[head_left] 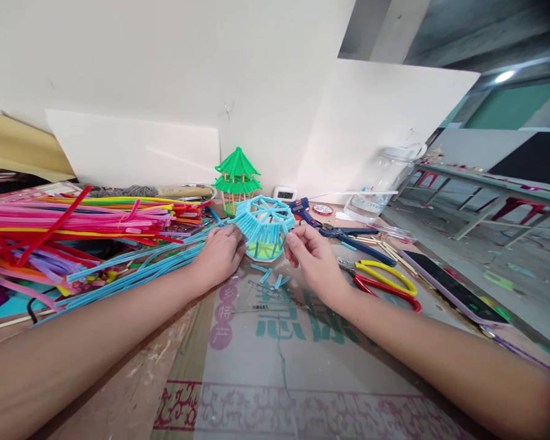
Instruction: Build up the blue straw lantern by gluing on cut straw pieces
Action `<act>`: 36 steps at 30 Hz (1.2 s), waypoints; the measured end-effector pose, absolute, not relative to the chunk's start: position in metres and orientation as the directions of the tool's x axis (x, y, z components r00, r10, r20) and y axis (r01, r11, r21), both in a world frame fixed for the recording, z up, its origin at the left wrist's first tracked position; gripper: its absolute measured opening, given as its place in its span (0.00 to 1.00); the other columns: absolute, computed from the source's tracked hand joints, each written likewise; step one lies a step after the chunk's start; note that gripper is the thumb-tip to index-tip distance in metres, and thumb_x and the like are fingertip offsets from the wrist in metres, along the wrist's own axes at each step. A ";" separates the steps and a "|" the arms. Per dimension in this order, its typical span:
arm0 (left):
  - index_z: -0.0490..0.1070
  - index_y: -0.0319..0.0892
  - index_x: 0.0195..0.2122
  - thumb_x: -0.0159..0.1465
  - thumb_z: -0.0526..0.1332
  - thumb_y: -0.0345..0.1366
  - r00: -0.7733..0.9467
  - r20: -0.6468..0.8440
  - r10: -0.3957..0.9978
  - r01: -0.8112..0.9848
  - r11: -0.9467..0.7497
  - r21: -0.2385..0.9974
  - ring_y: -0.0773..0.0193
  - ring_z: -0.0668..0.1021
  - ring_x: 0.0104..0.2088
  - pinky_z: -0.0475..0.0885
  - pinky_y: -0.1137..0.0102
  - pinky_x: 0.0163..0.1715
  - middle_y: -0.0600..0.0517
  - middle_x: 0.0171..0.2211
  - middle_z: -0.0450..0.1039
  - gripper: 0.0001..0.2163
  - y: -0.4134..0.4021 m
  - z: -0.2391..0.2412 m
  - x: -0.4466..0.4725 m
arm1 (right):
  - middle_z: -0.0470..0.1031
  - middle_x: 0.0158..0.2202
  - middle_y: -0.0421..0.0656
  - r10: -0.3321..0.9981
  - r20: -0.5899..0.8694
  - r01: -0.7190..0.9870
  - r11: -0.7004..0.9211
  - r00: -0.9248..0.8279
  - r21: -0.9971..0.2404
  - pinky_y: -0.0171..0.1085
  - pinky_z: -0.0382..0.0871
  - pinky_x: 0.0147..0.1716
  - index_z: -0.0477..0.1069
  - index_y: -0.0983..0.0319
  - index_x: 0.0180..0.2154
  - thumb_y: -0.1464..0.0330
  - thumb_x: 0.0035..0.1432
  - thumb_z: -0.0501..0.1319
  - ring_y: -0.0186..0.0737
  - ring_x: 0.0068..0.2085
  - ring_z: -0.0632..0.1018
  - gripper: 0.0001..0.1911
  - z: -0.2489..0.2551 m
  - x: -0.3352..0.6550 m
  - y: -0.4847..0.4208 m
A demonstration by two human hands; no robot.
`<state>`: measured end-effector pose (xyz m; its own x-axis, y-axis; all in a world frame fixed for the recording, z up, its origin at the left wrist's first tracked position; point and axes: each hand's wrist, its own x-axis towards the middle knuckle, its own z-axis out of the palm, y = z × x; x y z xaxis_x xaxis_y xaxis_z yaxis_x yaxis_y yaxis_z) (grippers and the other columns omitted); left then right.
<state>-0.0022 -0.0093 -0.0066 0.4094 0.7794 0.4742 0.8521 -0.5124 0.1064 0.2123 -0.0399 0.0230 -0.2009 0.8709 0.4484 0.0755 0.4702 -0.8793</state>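
A small pavilion model (pixel 268 220) covered in light-blue pipe cleaners stands between my hands, with a green base inside its frame. My left hand (pixel 222 252) is closed against the model's left side, its fingertips partly hidden. On the other side, my right hand (pixel 310 252) pinches thumb and forefinger together close to the model's right edge; whatever is between them is too small to make out. Short cut blue pipe-cleaner pieces (pixel 266 275) lie in front of the model. Long blue pipe cleaners (pixel 132 269) run under and beside my left wrist.
A green tiered pavilion (pixel 237 174) stands behind. Bundled coloured pipe cleaners (pixel 73 220) fill the left. On the right are a glue gun (pixel 304 211), blue-handled pliers (pixel 351 232), red-and-yellow-handled cutters (pixel 387 281), a phone (pixel 453 287) and a clear water bottle (pixel 378 183). A small timer (pixel 284 193) stands behind.
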 end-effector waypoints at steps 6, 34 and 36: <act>0.70 0.40 0.37 0.70 0.50 0.37 0.402 0.479 0.780 0.859 -0.503 0.099 0.51 0.74 0.45 0.64 0.56 0.50 0.44 0.39 0.73 0.11 -0.008 -0.008 -0.002 | 0.66 0.23 0.35 0.888 0.416 0.061 0.435 -0.198 -0.899 0.35 0.58 0.23 0.63 0.58 0.30 0.55 0.62 0.60 0.32 0.23 0.65 0.16 0.022 0.210 -0.038; 0.70 0.40 0.36 0.68 0.52 0.35 0.405 0.484 0.776 0.855 -0.509 0.101 0.51 0.74 0.45 0.64 0.55 0.53 0.44 0.38 0.73 0.09 -0.009 -0.008 -0.003 | 0.68 0.20 0.34 0.935 0.248 -0.012 0.254 -0.254 -0.967 0.34 0.56 0.20 0.63 0.59 0.27 0.58 0.58 0.62 0.30 0.18 0.65 0.15 0.026 0.202 -0.042; 0.70 0.40 0.37 0.68 0.52 0.35 0.409 0.483 0.774 0.851 -0.514 0.104 0.52 0.74 0.45 0.64 0.54 0.53 0.44 0.39 0.73 0.08 -0.008 -0.008 -0.003 | 0.68 0.20 0.34 0.934 0.246 -0.011 0.252 -0.261 -0.968 0.34 0.56 0.20 0.63 0.59 0.27 0.58 0.58 0.62 0.30 0.19 0.66 0.15 0.026 0.202 -0.043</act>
<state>-0.0031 -0.0084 -0.0081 0.4090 0.7740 0.4835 0.8512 -0.5145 0.1036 0.2016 -0.0428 0.0265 -0.2605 0.9336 0.2461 -0.0108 0.2521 -0.9676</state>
